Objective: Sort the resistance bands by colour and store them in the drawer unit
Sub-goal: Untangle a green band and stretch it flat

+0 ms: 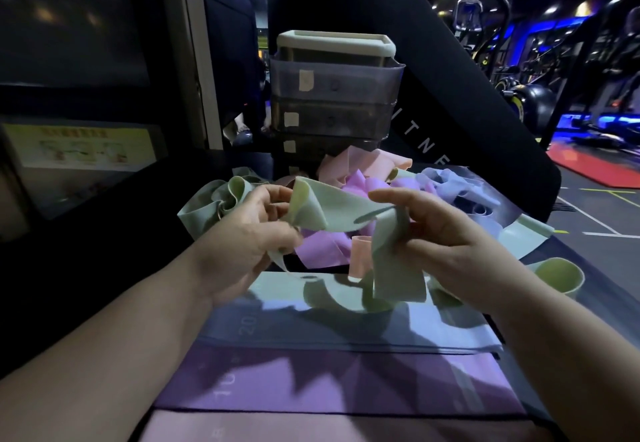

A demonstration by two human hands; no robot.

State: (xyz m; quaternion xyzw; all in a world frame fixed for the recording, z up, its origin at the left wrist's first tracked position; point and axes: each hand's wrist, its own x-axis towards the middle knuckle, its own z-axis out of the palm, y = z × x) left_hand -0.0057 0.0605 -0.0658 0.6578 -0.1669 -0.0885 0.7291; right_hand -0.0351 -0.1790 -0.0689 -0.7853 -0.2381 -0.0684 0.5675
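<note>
Both hands hold one pale green resistance band (332, 211) stretched between them above the pile. My left hand (249, 233) pinches its left end, and my right hand (440, 233) grips the right part, with a loose end hanging below. Under them lies a heap of bands: purple (322, 251), pink (367, 162), lavender-blue (453, 181) and more green (214, 199). The translucent grey drawer unit (332, 95) with a cream top stands behind the heap, its drawers shut.
Flat bands lie in rows in front of me: grey-blue (346, 330), purple (346, 382) and pink (311, 431). A black padded machine part (450, 77) rises behind the drawer unit. Gym machines and a red mat (595, 167) are at the right.
</note>
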